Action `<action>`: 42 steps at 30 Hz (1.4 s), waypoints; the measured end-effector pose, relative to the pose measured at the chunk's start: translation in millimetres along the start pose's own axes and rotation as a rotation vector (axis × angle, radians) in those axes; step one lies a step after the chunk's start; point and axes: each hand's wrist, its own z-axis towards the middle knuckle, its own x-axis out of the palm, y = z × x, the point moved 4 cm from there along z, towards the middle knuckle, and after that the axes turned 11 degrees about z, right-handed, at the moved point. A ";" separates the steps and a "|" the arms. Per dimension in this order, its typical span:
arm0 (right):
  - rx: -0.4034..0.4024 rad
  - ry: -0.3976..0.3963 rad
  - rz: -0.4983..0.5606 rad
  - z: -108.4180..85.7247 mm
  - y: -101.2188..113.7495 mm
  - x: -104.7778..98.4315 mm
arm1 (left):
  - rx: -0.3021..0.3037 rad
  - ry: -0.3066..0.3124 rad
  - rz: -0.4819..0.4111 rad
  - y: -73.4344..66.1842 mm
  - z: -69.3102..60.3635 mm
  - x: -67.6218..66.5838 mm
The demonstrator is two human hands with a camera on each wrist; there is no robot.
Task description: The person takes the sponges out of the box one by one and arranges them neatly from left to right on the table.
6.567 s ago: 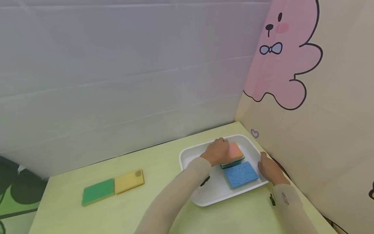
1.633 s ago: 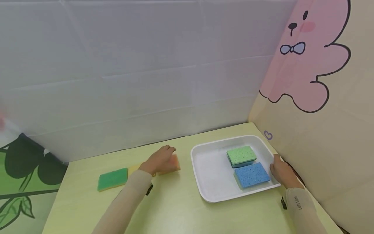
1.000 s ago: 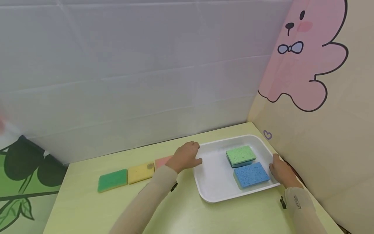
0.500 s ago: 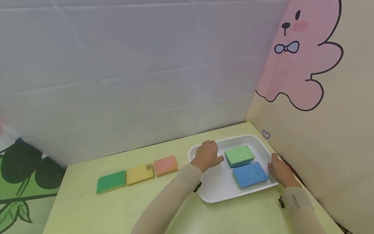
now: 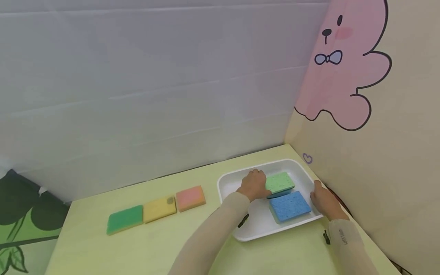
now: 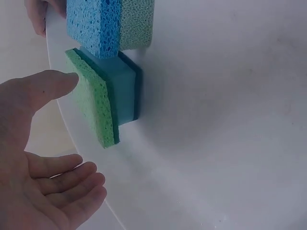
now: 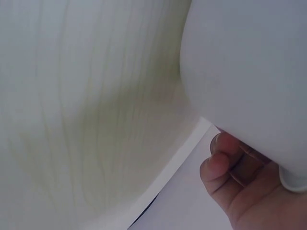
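Note:
My left hand [image 5: 253, 186] is over the white tray [image 5: 237, 233], at the left side of a light green sponge [image 5: 280, 182]. In the left wrist view its thumb and fingers are spread, with the thumb tip close to the sponge's face; whether they touch I cannot tell. That light green sponge lies on a teal sponge [image 6: 123, 88] with a dark layer. Nearer the front of the tray is a blue sponge [image 5: 290, 206] with a pale green underside. My right hand [image 5: 324, 200] grips the tray's right rim, fingers curled at its outer side in the right wrist view.
Left of the tray, three sponges lie in a row on the pale yellow-green table [image 5: 165, 248]: green [image 5: 125, 219], yellow [image 5: 159, 209] with a dark round spot, and pink-orange [image 5: 190, 198]. A grey wall sheet [image 5: 137, 95] rises behind the table, and a beige wall stands at the right.
The pink-orange sponge went from the stack in the tray to the table, right of the yellow one. My left hand let go and moved right, back over the tray. My right hand stays on the rim.

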 end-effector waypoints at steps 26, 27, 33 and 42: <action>0.032 0.010 0.031 5.6 13.8 17.0 | 0.036 0.001 -0.009 -9.9 18.1 18.1; 0.039 0.011 0.035 5.5 12.5 16.3 | 0.037 -0.002 -0.011 -9.9 18.3 17.5; 0.033 0.000 0.019 5.0 7.2 10.6 | 0.055 -0.024 -0.025 -8.0 16.7 13.9; 0.069 0.004 0.016 1.7 -2.5 2.4 | 0.106 -0.040 -0.082 2.2 3.4 6.3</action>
